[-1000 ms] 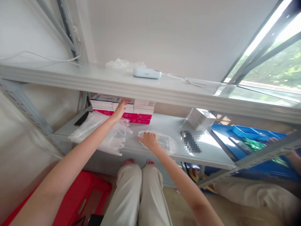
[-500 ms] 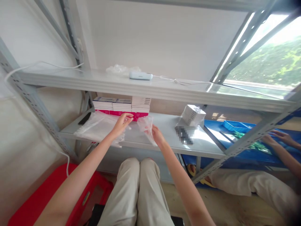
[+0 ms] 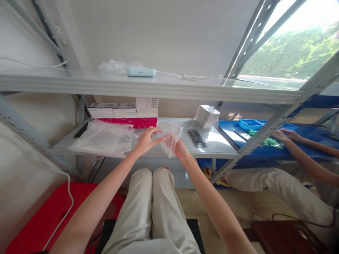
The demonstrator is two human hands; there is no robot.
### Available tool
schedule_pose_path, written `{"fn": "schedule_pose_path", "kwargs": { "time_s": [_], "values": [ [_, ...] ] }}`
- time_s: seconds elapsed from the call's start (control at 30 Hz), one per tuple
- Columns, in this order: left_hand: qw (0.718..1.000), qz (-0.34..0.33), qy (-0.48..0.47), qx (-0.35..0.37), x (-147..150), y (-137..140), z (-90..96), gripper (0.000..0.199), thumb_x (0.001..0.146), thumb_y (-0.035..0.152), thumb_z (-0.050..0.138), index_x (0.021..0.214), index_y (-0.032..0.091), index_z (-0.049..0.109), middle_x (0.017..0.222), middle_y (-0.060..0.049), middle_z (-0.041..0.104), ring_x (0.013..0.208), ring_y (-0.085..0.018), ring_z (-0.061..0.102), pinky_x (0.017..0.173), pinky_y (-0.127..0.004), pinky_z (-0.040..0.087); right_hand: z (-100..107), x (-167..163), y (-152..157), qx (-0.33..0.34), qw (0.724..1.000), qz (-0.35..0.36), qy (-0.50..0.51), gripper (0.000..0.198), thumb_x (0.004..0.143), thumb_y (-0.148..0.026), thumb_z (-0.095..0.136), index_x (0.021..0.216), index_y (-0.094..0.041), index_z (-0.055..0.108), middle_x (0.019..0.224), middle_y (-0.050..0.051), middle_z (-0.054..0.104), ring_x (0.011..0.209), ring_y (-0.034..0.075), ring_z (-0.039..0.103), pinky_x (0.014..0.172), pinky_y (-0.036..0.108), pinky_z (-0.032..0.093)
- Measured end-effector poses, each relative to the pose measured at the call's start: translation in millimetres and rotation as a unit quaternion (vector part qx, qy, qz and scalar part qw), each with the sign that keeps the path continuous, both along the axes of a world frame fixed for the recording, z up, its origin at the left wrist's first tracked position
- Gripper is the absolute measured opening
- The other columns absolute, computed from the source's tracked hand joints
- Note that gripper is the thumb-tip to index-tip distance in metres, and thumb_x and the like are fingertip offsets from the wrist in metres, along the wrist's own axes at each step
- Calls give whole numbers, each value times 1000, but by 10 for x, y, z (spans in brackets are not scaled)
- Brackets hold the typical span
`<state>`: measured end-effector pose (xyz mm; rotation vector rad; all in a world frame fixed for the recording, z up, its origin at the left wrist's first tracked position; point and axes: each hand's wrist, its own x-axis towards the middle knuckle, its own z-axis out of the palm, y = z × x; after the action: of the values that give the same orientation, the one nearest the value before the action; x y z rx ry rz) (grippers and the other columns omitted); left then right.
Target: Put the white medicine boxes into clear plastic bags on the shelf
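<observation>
A crumpled clear plastic bag [image 3: 173,132] is in my right hand [image 3: 180,149], above the front of the lower shelf. The bag veils those fingers; I cannot tell whether they are inside it or behind it. My left hand [image 3: 147,141] is open, thumb and fingers apart, with its fingertips close to the bag's left side. Left of it, a pile of clear plastic bags [image 3: 99,139] overhangs the shelf edge. Behind stand stacked white boxes [image 3: 124,112] above a row of pink boxes [image 3: 135,122].
A plastic-wrapped white box [image 3: 208,117] and a pixelated dark item [image 3: 197,137] lie to the right on the lower shelf [image 3: 169,152]. A pale blue device [image 3: 141,72] with a cable is on the upper shelf. Further right, another person's hands [image 3: 284,135] work over green pieces.
My left hand has opened wider and come nearer the bag. The bag has bunched up around my right hand's fingers. The camera view has shifted, moving the shelves up and left.
</observation>
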<state>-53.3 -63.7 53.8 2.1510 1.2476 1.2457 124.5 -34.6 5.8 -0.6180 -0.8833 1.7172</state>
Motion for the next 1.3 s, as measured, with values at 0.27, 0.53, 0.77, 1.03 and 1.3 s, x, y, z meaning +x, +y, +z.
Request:
{"fn": "schedule_pose_path", "kwargs": {
  "time_s": [0.27,0.53,0.77,1.03,1.3],
  "values": [
    [990,-107,-76,-59,20,1,-76,42,68,31,74,107,21,61,111,-7,61,97,-20,60,82,-33,48,33,-81,-271,9,999,36,37,35,85,-53,47,99,-26,65,110,4,67,103,25,61,92,43,48],
    [985,-106,-114,-79,8,197,-93,61,62,20,78,118,21,53,96,-5,63,77,-12,57,69,-25,45,186,87,-303,55,995,36,-81,73,77,-80,27,119,-27,56,126,5,59,116,25,54,94,41,45],
    [995,-94,5,-23,84,516,-96,57,65,8,69,117,25,55,88,2,59,69,-9,53,70,-24,44,405,204,-1,105,956,-56,-269,52,65,-47,70,109,-24,56,113,6,65,106,24,57,89,37,44],
    [966,-48,-201,-156,112,1042,-366,29,61,23,77,82,15,59,72,-1,62,57,-11,58,57,-24,45,227,169,656,15,973,-77,-217,28,72,-31,53,96,-25,64,96,4,70,84,20,63,86,40,47],
    [952,3,-242,-189,-119,1174,-413,30,62,37,77,71,15,57,73,-3,64,59,-12,62,53,-23,44,160,259,946,-28,988,-3,-154,27,71,-22,49,95,-22,64,101,3,69,87,17,65,89,36,47]
  ]
}}
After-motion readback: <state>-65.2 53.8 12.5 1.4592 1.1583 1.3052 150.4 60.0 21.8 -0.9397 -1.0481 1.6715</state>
